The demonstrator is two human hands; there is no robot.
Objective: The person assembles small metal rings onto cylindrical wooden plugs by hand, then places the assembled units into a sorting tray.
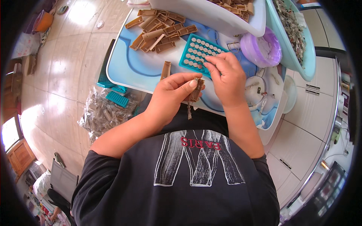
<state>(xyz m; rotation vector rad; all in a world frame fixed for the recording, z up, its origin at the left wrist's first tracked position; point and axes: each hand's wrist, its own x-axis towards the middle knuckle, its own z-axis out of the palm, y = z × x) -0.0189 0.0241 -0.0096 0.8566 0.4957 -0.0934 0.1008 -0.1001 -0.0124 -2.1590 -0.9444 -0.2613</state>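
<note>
My left hand (171,92) grips a small brown plastic case (196,89) upright over the near edge of the light blue table (128,67), with a thin metal piece hanging below it. My right hand (226,77) hovers beside it, fingertips resting at the near corner of a teal tray (198,52) filled with round silver button cells. What the right fingertips pinch, if anything, is hidden. One loose brown case (165,70) lies just left of the tray.
A heap of brown cases (160,30) lies at the table's back. White basin (211,15), turquoise basin (298,37) of metal parts and a purple tub (262,49) stand behind. A clear bag (103,115) and teal trays (117,98) sit on the floor.
</note>
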